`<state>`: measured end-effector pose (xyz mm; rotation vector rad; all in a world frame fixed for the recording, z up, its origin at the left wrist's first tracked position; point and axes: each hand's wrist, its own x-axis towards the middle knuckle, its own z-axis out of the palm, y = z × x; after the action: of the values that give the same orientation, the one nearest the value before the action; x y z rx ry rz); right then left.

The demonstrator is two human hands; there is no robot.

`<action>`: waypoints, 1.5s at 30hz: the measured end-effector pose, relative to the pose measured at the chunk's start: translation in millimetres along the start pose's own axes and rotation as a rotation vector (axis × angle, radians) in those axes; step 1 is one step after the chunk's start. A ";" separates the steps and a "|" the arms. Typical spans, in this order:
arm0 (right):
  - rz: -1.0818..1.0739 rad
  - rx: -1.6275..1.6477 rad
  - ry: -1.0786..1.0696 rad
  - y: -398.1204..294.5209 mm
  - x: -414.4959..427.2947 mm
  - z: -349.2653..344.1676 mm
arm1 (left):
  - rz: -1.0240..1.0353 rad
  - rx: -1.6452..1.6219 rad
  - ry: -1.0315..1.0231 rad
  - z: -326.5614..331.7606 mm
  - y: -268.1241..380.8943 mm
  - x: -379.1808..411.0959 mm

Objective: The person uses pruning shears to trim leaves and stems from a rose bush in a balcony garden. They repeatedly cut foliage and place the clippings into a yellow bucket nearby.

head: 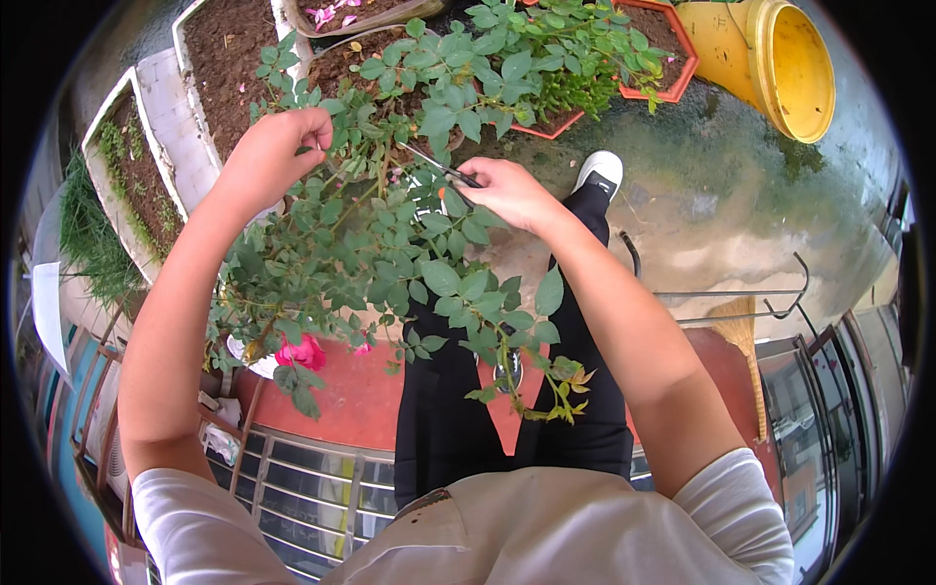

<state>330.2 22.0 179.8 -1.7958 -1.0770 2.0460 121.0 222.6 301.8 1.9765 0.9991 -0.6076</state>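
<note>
A leafy rose bush (365, 270) spreads in front of me, with a pink rose bloom (301, 352) low on its left side. My left hand (285, 150) is at the bush's upper left, fingertips pinched together beside the leaves; whether a stem or leaf is between them, I cannot tell. My right hand (504, 189) grips a pair of scissors (447, 172) with dark handles. Their blades point up and left to the stems near the middle of the bush, and how far the blades are apart is unclear.
White-edged planters with soil (134, 172) stand at the left. An orange-rimmed planter (691, 55) and a yellow bucket (760, 66) lying on its side are at the upper right. A broom (747, 344) and metal rods are at the right. My shoe (601, 174) is on wet concrete.
</note>
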 end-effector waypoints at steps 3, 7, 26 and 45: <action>-0.006 0.008 -0.013 -5.5 7.5 8.7 | 0.109 0.011 -0.013 8.0 -8.7 1.8; 0.000 0.084 0.043 -10.3 16.0 24.7 | 0.129 0.054 -0.142 23.3 -9.4 13.4; -0.193 0.020 0.280 -8.9 16.4 57.3 | -0.124 0.018 -0.117 107.6 2.1 54.2; -0.120 -0.403 0.288 4.7 -24.5 7.7 | -0.034 0.553 -0.146 108.2 15.4 55.4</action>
<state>330.2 1.2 195.6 -2.0656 -1.5404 1.5184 159.4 150.4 210.6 2.3449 0.8330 -1.1247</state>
